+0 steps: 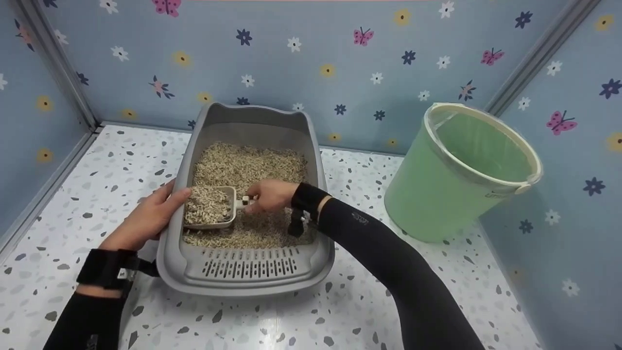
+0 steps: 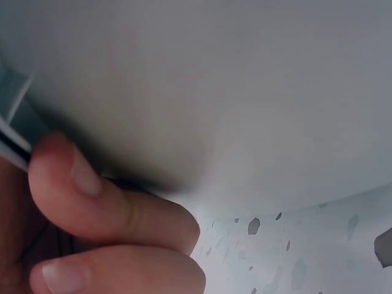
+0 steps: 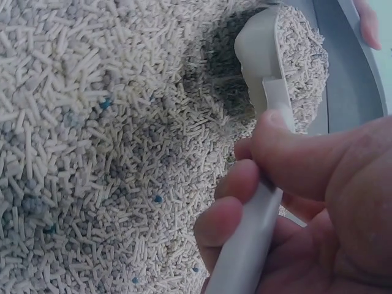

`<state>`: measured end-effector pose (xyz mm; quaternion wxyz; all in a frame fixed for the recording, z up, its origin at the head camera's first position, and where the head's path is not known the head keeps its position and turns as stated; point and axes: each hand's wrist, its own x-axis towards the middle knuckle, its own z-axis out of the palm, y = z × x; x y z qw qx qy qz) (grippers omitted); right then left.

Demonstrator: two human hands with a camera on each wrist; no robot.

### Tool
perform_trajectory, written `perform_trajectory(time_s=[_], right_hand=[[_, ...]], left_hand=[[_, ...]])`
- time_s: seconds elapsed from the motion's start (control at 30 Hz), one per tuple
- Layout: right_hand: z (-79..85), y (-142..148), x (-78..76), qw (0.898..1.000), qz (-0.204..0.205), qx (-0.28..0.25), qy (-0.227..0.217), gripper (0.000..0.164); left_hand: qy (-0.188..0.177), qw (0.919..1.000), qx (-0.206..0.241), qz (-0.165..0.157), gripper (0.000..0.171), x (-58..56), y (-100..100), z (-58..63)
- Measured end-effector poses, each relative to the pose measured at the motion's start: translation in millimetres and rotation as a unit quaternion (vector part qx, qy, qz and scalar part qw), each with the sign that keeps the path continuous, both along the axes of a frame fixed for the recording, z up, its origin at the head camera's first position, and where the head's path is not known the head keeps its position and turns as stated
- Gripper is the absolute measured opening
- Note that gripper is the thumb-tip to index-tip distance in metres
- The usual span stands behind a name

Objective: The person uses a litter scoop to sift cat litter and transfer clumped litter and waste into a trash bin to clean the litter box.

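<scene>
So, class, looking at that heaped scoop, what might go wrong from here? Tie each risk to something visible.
1. The scoop is heaped with pellets, so a tilt of the right hand could spill some.
2. It sits close to the left rim of the litter box, so pellets might drop outside onto the speckled surface.
3. The left hand grips that rim; a hard pull could perhaps tip or shift the box.

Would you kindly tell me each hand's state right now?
Left hand: holding the grey litter box at its left side.
Right hand: holding the scoop by its handle.
</scene>
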<state>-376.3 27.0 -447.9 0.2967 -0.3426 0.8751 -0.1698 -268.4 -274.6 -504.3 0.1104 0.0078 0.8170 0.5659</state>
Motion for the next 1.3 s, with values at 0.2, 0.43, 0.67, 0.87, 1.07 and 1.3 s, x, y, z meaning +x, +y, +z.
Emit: perform_trajectory(time_s=[0.2,0.43,0.67,0.87,1.07,1.3], right_hand=[[2.4,2,-0.7,0.999,-0.023,-0.026,-0.039,0.023],[4.9,4,-0.5,0.995,-0.047,-0.053,-0.065,0.016],[8.3,9,-5.5,0.992,-0.064,-0.079,-0.072,0.016],[16.9,21,-12.8,0.991,-0.085,-0.086,-0.055,0.016],[30.4,34,-16.3,0.984,-0.126,-0.117,-0.045,0.026],[36.1,41,-14.1,0.972,-0.169,-0.157,-0.039,0.022]], left_hand=[[0.002,1.0000,0.007,-0.001,0.088,0.8,1,1.4],[0.002,1.0000,0.007,-0.003,0.089,1.1,0,2.9],[0.003,0.9998,0.017,-0.003,0.087,2.6,0,2.0],[0.002,0.9999,0.013,-0.003,0.084,1.6,0,1.0],[0.003,1.0000,0.003,-0.003,0.083,0.6,-1,0.3],[-0.001,1.0000,-0.004,-0.002,0.087,0.8,0,0.1]])
